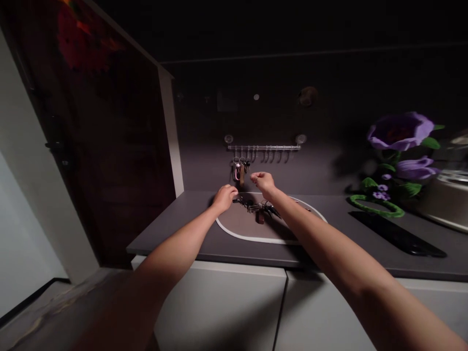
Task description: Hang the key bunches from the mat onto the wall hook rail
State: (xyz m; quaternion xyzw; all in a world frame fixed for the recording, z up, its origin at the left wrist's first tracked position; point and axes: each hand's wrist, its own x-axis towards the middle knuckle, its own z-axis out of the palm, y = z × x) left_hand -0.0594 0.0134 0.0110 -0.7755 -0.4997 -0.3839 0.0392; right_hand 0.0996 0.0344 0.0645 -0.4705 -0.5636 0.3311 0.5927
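My left hand (pixel 225 197) is over the left edge of the oval tray (pixel 234 229), its fingers curled together beside a small pile of keys (pixel 252 207). Whether it grips anything is hidden. A dark reddish-brown key fob (pixel 261 217) lies at the front of that pile. Higher and to the right, my right hand (pixel 263 182) is closed in a pinch; what it holds, if anything, is too small to make out. Just left of its fingertips, keys with a brown strap and a pink tag (pixel 242 174) hang from the left hooks of a clear hook rail (pixel 270 147).
Purple artificial flowers (pixel 400 131) with a green base stand at the right. In front of them lies a long black object (pixel 398 234), and a pale round container (pixel 444 200) is beyond. A dark door (pixel 120 146) borders the counter (pixel 164 229) on the left.
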